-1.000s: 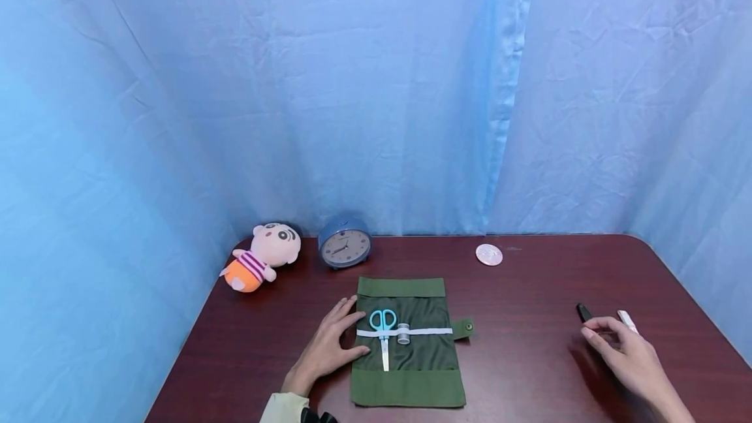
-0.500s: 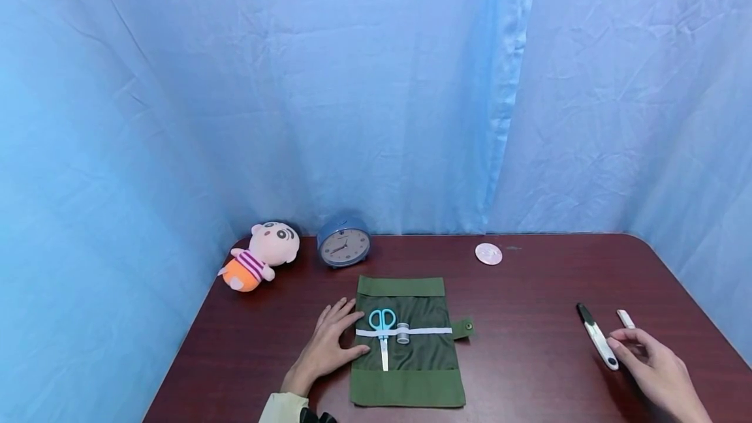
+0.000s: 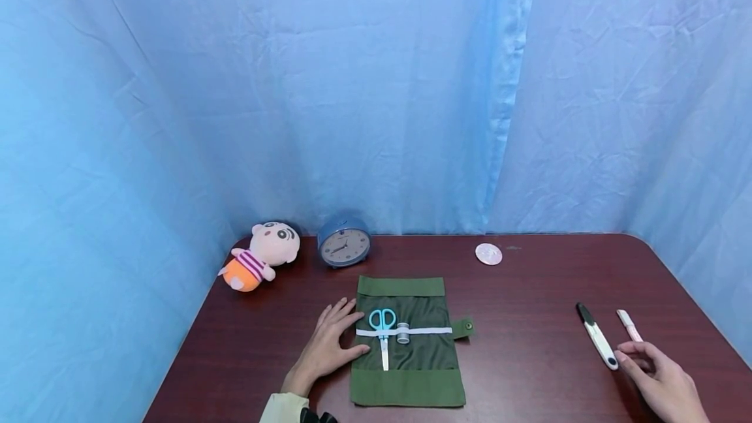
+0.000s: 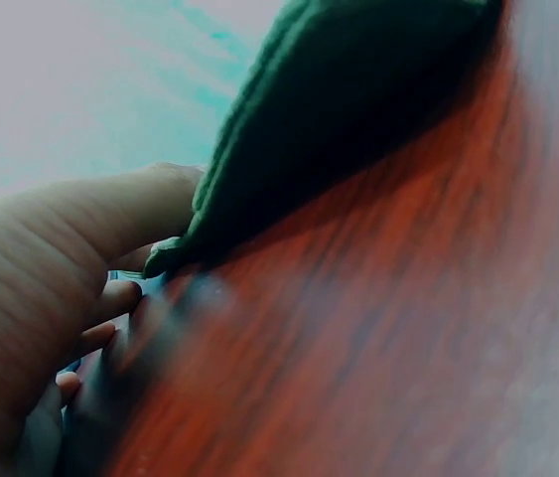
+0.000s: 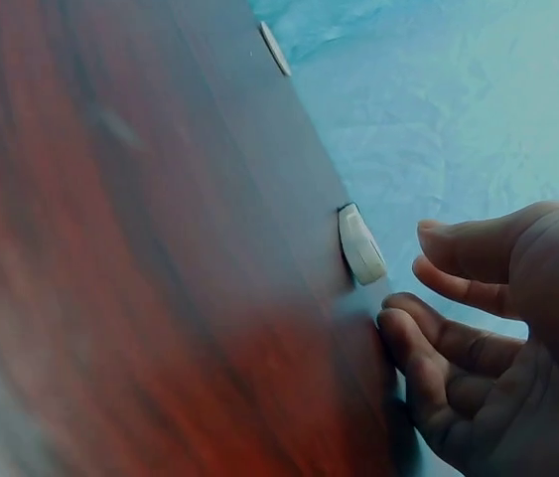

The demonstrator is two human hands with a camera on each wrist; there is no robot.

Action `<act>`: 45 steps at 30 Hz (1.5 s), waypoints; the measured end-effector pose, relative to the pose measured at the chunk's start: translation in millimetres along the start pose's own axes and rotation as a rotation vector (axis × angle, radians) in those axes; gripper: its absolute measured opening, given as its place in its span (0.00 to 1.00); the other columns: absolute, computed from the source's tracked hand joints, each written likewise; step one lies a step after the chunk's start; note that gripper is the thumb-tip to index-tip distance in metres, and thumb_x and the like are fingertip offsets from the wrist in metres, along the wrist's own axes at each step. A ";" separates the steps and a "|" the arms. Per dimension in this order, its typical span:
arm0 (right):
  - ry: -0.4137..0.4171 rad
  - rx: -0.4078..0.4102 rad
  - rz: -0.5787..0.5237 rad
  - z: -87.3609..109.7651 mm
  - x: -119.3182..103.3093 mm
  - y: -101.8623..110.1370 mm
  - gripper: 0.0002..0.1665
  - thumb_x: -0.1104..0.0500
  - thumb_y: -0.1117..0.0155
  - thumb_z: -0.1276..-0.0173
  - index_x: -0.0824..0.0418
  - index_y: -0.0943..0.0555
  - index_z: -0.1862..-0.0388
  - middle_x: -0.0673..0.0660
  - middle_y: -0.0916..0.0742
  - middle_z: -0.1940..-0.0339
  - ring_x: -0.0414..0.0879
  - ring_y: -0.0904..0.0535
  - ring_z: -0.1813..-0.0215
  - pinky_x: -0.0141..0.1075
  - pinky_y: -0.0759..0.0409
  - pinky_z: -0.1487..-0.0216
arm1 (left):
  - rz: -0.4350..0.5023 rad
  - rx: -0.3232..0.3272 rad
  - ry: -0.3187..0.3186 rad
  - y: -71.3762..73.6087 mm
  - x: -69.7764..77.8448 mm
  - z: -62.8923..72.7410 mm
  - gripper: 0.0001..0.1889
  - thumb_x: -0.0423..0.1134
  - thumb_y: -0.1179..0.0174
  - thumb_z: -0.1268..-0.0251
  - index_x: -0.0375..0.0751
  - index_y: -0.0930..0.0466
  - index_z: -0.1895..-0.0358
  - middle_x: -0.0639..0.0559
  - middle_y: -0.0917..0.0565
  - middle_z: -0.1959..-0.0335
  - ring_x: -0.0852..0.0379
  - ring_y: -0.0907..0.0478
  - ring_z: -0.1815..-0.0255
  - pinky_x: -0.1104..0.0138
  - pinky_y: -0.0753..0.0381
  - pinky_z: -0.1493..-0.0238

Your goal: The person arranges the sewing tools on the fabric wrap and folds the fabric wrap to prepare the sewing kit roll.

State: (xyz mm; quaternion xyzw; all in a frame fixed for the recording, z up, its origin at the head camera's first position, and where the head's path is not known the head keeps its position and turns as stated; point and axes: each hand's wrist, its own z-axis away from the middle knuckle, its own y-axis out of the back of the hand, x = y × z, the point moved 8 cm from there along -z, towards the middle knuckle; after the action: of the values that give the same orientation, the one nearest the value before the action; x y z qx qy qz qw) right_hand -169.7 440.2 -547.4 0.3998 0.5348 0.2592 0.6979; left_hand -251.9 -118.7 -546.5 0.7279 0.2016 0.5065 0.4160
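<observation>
At the near middle of the red-brown wooden tabletop [image 3: 523, 351]: a dark green fabric pouch [image 3: 429, 388] lies flat, its short snap tab [image 3: 463, 328] jutting right.
Pouch's left edge: a bare left hand [image 3: 324, 349] rests along it, grip spread apart, thumb and fingertips at the border; a pale sleeve [image 3: 284, 408] covers the forearm.
White elastic strap [image 3: 431, 331]: it crosses the pouch, over turquoise-handled scissors [image 3: 384, 343] and a small grey cylindrical spool [image 3: 403, 338].
Tabletop's right side: a slim white tool [image 3: 598, 339] with a black far end lies slantwise; a thin white-and-pink stick [image 3: 628, 324] lies near it, its near end hidden by fingers.
Right hand [image 3: 664, 374]: just beside the tool's near end, grip apart, thumb away from loosely bent fingers; whether it touches tool or stick cannot be told.
Between tab and tool: a wide stretch of wood; between tool and stick, a narrow gap.
Far edge: plush doll in orange shorts [image 3: 256, 262], round blue clock [image 3: 344, 248], flat pale-pink disc [image 3: 489, 254].
Surface: smooth, softly shining right of the pouch, far right corner rounded.
Room: light-blue cloth curtains [image 3: 376, 96] stand behind and on both sides.
</observation>
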 end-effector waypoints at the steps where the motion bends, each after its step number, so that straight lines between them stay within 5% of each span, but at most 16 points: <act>1: -0.005 -0.013 -0.003 -0.5 0.8 -0.8 0.31 0.42 0.46 0.23 0.70 0.23 0.44 0.64 0.10 0.58 0.15 0.32 0.73 0.45 0.24 0.62 | -0.001 0.002 0.000 -0.2 -0.1 0.1 0.33 0.55 0.28 0.43 0.45 0.21 0.36 0.43 0.28 0.27 0.40 0.39 0.21 0.39 0.44 0.22; 8: -0.029 -0.048 -0.038 -2.3 3.4 -4.8 0.39 0.36 0.42 0.27 0.71 0.25 0.39 0.56 0.10 0.60 0.16 0.30 0.71 0.27 0.28 0.69 | -0.008 0.012 -0.002 0.0 0.1 0.9 0.32 0.56 0.29 0.43 0.46 0.20 0.36 0.44 0.27 0.27 0.40 0.38 0.21 0.39 0.43 0.22; 15: -0.092 -0.039 -0.013 -6.4 5.9 -9.6 0.47 0.32 0.34 0.36 0.74 0.25 0.40 0.64 0.13 0.57 0.21 0.32 0.72 0.37 0.22 0.65 | -0.035 0.031 -0.003 -0.6 -0.9 0.6 0.32 0.56 0.29 0.44 0.47 0.20 0.37 0.44 0.27 0.27 0.41 0.37 0.21 0.40 0.42 0.23; 23: 0.042 0.014 0.050 -5.1 -2.9 -6.6 0.37 0.38 0.29 0.38 0.70 0.18 0.50 0.55 0.13 0.65 0.21 0.33 0.73 0.33 0.29 0.68 | -0.051 0.039 -0.001 -0.7 -1.4 0.7 0.32 0.57 0.29 0.44 0.47 0.19 0.37 0.44 0.26 0.27 0.42 0.37 0.22 0.40 0.41 0.23; 45: 0.070 0.256 0.060 7.7 -4.0 -1.2 0.21 0.46 0.29 0.35 0.64 0.14 0.60 0.50 0.17 0.74 0.22 0.36 0.76 0.31 0.36 0.70 | -0.047 0.060 -0.025 -0.3 0.2 1.9 0.31 0.56 0.28 0.44 0.47 0.19 0.38 0.45 0.26 0.28 0.42 0.36 0.22 0.41 0.40 0.23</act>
State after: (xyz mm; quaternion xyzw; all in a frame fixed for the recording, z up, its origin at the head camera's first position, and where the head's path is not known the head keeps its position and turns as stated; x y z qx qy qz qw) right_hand -163.6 434.3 -545.5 0.4920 0.5755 0.2233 0.6139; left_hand -250.1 -119.2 -546.9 0.7412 0.2287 0.4812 0.4083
